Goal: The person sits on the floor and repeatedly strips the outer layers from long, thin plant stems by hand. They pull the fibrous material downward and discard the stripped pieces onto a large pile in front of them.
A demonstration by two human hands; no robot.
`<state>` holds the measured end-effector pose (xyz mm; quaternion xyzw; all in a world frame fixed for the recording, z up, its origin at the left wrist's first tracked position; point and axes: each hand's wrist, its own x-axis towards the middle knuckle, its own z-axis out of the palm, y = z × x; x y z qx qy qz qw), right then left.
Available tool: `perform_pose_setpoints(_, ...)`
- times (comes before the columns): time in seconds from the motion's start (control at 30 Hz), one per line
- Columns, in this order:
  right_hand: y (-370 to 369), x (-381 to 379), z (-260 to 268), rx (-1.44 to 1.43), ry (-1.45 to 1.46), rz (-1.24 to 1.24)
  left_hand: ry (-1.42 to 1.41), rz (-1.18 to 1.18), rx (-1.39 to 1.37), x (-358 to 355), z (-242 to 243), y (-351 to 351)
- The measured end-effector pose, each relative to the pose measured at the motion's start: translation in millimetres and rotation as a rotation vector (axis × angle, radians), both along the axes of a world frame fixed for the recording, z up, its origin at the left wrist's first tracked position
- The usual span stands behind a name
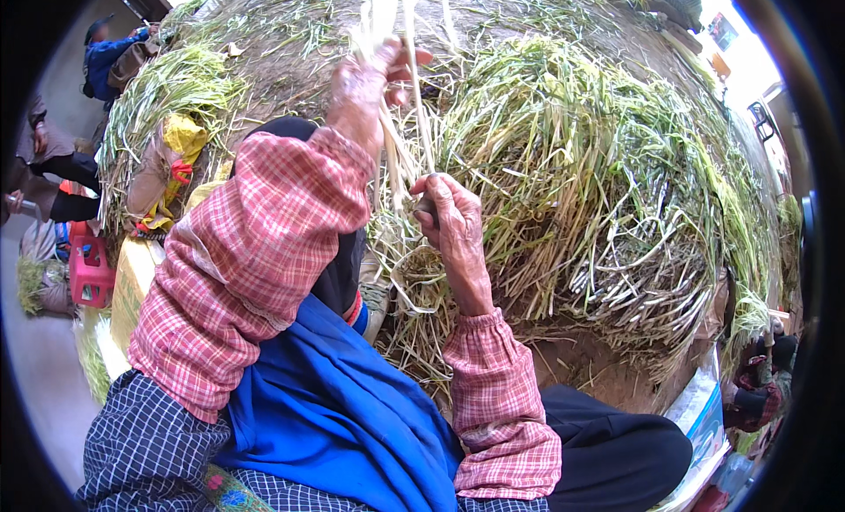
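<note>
My left hand is raised in front of me, around a bunch of pale, stripped plant stalks. Some fingers spread outward, slightly blurred. Lower and to the right, my right hand pinches the lower end of one long pale stalk between thumb and fingers. This stalk rises past the fingers of my left hand. A small dark thing shows at the curled fingers of my right hand; what it is cannot be told. Loose pale peelings lie beneath both hands.
A big heap of green leafy stalks lies to the right, with a smaller pile at left. Near that are a yellow sack and a pink plastic stool. People stand at left; another person is at right.
</note>
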<state>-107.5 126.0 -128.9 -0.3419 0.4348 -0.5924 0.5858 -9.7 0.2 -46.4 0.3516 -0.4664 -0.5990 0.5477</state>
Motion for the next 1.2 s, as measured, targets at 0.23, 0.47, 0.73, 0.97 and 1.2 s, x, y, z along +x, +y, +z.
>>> perform_pose_setpoints(0.23, -7, -11, -3, -0.086, 0.308, -0.258, -0.253, -0.333, 0.261, -24, -20, 34)
perform_pose_setpoints(0.47, 13, -140, -70, 0.192, 1.209, -0.975, 0.108, -0.260, 0.417, -38, -9, 38)
perform_pose_setpoints(0.73, 23, -181, -127, 0.320, 1.254, -0.845, 0.197, -0.335, 0.428, -29, -7, 28)
perform_pose_setpoints(0.97, 16, -173, -107, 0.159, 0.961, -0.788, 0.056, -0.328, 0.456, -35, -4, 33)
perform_pose_setpoints(1.2, 9, -161, -72, -0.170, 1.400, -1.041, 0.094, -0.313, 0.366, -34, -16, 28)
